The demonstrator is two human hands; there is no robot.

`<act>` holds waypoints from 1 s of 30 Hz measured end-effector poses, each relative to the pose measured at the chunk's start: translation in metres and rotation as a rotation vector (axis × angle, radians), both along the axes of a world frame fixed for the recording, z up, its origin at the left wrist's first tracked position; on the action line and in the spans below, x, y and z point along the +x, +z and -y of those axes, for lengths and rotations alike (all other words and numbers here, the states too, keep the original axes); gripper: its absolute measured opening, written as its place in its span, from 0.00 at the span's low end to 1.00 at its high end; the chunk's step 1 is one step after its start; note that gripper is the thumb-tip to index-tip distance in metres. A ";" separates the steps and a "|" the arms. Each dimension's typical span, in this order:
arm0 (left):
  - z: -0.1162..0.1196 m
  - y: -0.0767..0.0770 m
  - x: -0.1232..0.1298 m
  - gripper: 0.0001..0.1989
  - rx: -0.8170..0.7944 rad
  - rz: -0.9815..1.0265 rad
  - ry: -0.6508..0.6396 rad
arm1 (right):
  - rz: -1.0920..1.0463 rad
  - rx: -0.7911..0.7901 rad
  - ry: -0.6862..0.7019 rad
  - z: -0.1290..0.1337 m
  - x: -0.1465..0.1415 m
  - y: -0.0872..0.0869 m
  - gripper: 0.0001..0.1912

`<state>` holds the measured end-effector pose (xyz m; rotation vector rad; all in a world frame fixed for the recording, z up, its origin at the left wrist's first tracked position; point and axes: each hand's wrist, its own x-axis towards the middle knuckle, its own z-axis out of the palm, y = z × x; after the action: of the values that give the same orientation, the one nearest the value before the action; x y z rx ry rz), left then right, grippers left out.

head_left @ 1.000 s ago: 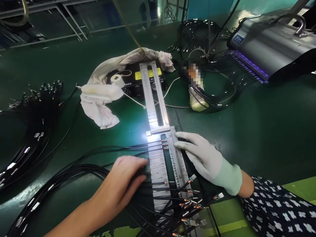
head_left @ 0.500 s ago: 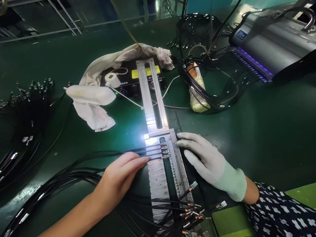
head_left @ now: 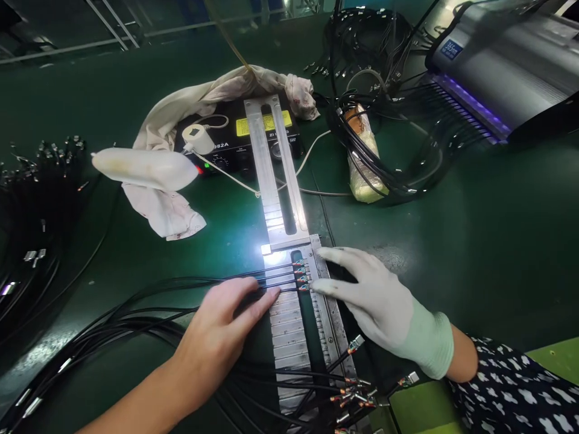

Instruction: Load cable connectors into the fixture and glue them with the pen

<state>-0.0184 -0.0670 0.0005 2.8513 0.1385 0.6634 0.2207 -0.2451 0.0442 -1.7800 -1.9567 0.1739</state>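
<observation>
My bare left hand [head_left: 224,322] is at the left edge of the slotted metal fixture [head_left: 286,322], thumb and fingers closed around the lowest of several black cables [head_left: 283,275]. These cables lie side by side across the upper slots, their small connector ends [head_left: 302,279] with coloured wires at the right-hand rail. My right hand [head_left: 377,295], in a white and pale green glove, has its fingers spread. Two of its fingertips touch the rail [head_left: 323,301], one near the top and one beside the lowest connector end. Palm and remaining fingers are partly hidden.
Loose cable ends with bare wires [head_left: 355,392] lie across the fixture's lower part. Behind stand a black control box [head_left: 235,158], a twisted cloth [head_left: 169,208] and a white squeeze bottle [head_left: 145,169]. A lamp unit with a violet glow [head_left: 493,72] sits at right, near a wrapped block [head_left: 368,181].
My left thumb has moved right along the lowest cable, away from the index finger. My right fingers have spread, one moving left to the connector end. The view has shifted slightly.
</observation>
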 end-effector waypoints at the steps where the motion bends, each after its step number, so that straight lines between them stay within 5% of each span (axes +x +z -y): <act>1: 0.002 -0.003 -0.003 0.24 0.031 -0.020 0.044 | 0.025 -0.009 0.022 -0.001 0.000 0.000 0.26; 8: 0.009 -0.004 -0.006 0.26 -0.017 -0.124 0.046 | 0.027 -0.012 0.048 -0.003 0.002 -0.003 0.27; 16: 0.045 0.031 -0.028 0.09 -0.637 -0.338 -0.111 | -0.052 0.041 0.001 0.004 0.000 -0.006 0.19; 21: 0.041 0.027 -0.021 0.06 -0.817 -0.210 -0.091 | -0.111 0.054 -0.019 0.002 0.001 -0.006 0.18; 26: 0.020 0.013 -0.020 0.03 -0.811 -0.157 0.048 | -0.107 0.041 -0.039 0.000 0.001 -0.005 0.17; 30: 0.004 0.007 -0.043 0.02 -0.580 -0.127 0.113 | -0.115 0.038 -0.061 -0.002 0.000 -0.003 0.15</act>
<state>-0.0614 -0.0714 0.0072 2.3319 0.4371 0.3780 0.2204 -0.2427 0.0411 -1.7632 -1.8116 0.2124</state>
